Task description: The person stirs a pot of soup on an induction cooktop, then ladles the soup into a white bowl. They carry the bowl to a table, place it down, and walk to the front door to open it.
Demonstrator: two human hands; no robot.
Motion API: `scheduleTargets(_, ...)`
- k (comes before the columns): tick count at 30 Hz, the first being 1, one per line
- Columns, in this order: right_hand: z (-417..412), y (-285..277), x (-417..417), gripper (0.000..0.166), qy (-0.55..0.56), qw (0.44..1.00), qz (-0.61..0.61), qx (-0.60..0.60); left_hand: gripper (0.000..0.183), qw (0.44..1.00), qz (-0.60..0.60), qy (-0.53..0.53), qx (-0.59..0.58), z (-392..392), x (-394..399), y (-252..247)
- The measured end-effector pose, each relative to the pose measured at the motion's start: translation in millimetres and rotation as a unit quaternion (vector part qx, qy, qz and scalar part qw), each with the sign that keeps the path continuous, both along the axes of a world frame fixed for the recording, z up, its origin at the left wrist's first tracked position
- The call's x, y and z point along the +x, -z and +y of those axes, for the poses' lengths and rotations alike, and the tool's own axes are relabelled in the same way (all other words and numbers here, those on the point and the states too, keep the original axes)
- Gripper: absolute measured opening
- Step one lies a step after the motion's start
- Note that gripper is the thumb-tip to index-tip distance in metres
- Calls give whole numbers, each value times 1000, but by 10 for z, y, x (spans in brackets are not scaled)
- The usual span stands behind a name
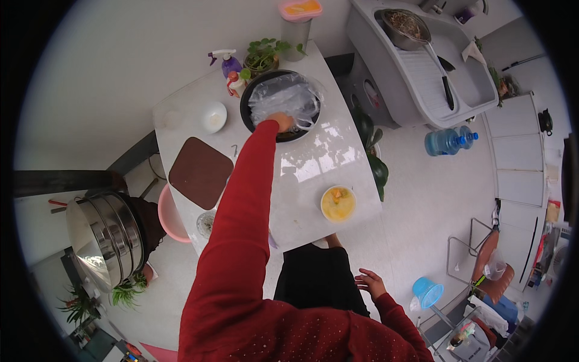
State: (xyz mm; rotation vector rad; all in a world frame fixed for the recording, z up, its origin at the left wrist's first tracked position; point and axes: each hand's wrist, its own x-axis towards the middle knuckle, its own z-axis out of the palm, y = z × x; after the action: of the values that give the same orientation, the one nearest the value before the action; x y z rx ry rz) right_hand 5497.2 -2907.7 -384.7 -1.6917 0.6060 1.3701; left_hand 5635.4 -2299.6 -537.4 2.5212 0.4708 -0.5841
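Observation:
My left hand point(282, 121) reaches forward over the near edge of a round black pan or tray point(245, 106) on the table. It touches clear plastic bags point(287, 97) heaped inside; the fingertips are partly hidden, so whether it grips the plastic is unclear. My right hand point(371, 284) hangs beside my body with its fingers apart and nothing in it. A bowl point(338, 204) of yellow liquid with orange pieces stands near the table's right edge. Left of the pan are a small white bowl point(214, 117) and a brown square mat point(201, 173).
Behind the pan stand a purple spray bottle point(230, 65), a potted plant point(262, 54) and a grey bin point(296, 38). A sink point(470, 86) holding a metal bowl point(406, 29) is at the right. Water bottles point(445, 142) lie on the floor; a pink basin point(169, 217) is left of the table.

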Motion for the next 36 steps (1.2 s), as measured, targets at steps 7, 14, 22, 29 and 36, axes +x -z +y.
scheduleTargets(7, 169, -36, -19, 41, -36, 999, 7, -9, 59, 995, -82, 48, 14, -35, -83, -753)
scheduleTargets(14, 401, -38, 131, 40, -104, 994, 4, 13, 61, 938, -341, 66, -27, -39, -451, -1483)
scheduleTargets(22, 496, -67, 263, 36, -135, 991, 8, 21, 26, 792, -509, -334, -50, -264, -1434, -1812)
scheduleTargets(29, 491, 59, 304, 36, -207, 978, 21, -7, 29, 829, -180, -529, 31, -2064, -3213, -193)
scheduleTargets(36, 736, -1, 355, 36, -237, 971, 10, 10, 36, 803, 7, -595, -29, -2755, -3113, -8)
